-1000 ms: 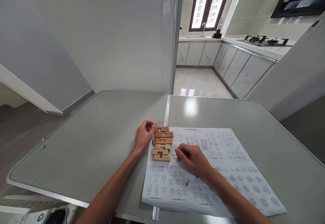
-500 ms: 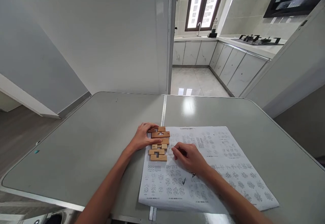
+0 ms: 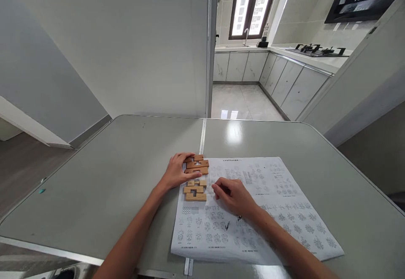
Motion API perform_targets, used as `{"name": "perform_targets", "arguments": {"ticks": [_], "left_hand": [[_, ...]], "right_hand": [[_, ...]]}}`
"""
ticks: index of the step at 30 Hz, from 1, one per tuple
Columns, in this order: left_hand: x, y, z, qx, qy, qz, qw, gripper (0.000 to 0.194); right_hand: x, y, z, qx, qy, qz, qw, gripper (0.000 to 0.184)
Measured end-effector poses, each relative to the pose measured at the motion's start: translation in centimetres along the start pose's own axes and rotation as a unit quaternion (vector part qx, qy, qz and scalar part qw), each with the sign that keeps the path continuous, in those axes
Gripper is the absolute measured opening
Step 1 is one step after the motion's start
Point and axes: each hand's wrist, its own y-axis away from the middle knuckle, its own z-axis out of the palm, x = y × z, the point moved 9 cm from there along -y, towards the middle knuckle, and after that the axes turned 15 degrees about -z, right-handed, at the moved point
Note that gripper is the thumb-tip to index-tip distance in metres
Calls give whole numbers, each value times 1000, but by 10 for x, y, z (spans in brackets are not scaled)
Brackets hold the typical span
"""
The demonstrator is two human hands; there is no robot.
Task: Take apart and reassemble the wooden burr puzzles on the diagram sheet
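Observation:
Several notched wooden puzzle pieces lie in a column along the left edge of a printed sheet. My left hand spans the darker brown puzzle pieces at the far end, fingers over their far edge and thumb along their near side. A small gap separates them from the paler puzzle pieces nearer me. My right hand rests on the paper just right of the pale pieces, its fingers curled in and nothing visible in them.
The printed sheet, covered in small diagrams, lies across the seam of the grey table. A small teal bit sits near the table's left edge. Beyond the table are a wall and a doorway into a kitchen with a gas hob.
The darker pieces under my left hand have shifted away from me and closer together, opening a gap to the pale ones. My right hand is nearly still. The view has turned slightly.

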Motion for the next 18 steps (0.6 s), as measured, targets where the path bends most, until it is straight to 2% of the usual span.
{"name": "perform_targets", "arguments": {"ticks": [2, 9, 14, 18], "left_hand": [[1, 0, 0, -1, -7, 4, 1000, 74], [-5, -1, -2, 25, -4, -1, 1000, 72], [4, 2, -4, 31, -12, 35, 999, 69], [10, 3, -3, 13, 21, 50, 998, 63]], "right_hand": [[0, 0, 0, 0, -1, -1, 1000, 30], [2, 0, 0, -2, 8, -3, 1000, 29], [3, 0, 1, -2, 22, -6, 1000, 29], [1, 0, 0, -5, 26, -5, 1000, 30]]}}
